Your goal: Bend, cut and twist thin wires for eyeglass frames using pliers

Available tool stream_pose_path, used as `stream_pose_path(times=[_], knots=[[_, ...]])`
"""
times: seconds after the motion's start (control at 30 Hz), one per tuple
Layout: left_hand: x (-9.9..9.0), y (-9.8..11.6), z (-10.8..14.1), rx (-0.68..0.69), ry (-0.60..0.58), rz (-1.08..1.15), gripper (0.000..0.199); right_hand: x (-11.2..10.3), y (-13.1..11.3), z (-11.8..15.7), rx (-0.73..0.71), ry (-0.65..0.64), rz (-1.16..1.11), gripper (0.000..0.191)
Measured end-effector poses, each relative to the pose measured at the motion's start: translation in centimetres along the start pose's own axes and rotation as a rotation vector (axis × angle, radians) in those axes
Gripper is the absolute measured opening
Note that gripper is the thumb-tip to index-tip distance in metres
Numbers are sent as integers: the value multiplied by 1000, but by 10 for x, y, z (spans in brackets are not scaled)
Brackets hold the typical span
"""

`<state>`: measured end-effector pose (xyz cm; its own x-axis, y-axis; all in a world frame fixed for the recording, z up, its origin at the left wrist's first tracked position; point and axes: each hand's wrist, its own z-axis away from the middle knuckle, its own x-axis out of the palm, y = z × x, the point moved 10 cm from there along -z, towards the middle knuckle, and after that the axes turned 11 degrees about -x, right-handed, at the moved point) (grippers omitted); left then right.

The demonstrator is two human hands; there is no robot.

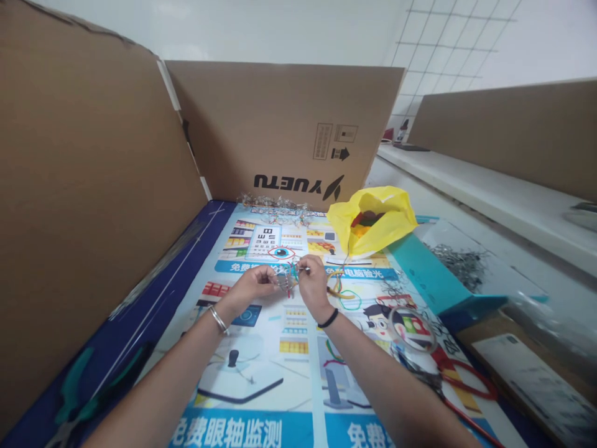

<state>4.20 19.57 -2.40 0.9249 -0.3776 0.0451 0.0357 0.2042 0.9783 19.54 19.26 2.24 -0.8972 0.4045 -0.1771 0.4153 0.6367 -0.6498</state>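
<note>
Near the middle of the printed sheet (pixel 293 348), my left hand (pixel 255 285) pinches a small thin wire piece (pixel 284 283) with a few red and green parts. Close beside it on the right, my right hand (pixel 311 283) is closed at the same piece, its fingertips on a small metallic bit too small to make out. Yellow and brown wires (pixel 340 292) and a green loop (pixel 351 300) lie just right of my right hand.
Cardboard walls (pixel 280 118) stand behind and left. A yellow bag (pixel 373 218) sits back right, beside a teal box (pixel 429 274). Wire bits (pixel 275 205) line the back. Green-handled pliers (pixel 77 398) lie front left; red-handled scissors (pixel 466 379) and a tape roll (pixel 413 330) lie right.
</note>
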Motion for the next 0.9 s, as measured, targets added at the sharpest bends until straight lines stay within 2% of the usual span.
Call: stream_pose_path(times=[0.07, 0.17, 0.27, 0.4, 0.5, 0.77, 0.9], knots=[[0, 1, 0, 12, 5, -2, 21, -2, 4, -2, 5, -7, -7, 19], [-15, 2, 1, 5, 35, -13, 20, 1, 14, -6, 30, -89, -51, 20], [-35, 3, 3, -7, 23, -24, 22, 14, 18, -7, 55, -245, -159, 17], [-55, 1, 4, -35, -21, -23, 25, 35, 11, 0, 76, -512, -321, 10], [-61, -2, 4, -48, -30, -48, 25, 40, 8, 5, 104, -605, -377, 4], [-59, -6, 2, -62, -20, -26, 26, 43, 19, 11, 130, -635, -396, 10], [-36, -8, 1, -65, -66, -45, 25, 50, 11, 16, 64, -599, -353, 11]])
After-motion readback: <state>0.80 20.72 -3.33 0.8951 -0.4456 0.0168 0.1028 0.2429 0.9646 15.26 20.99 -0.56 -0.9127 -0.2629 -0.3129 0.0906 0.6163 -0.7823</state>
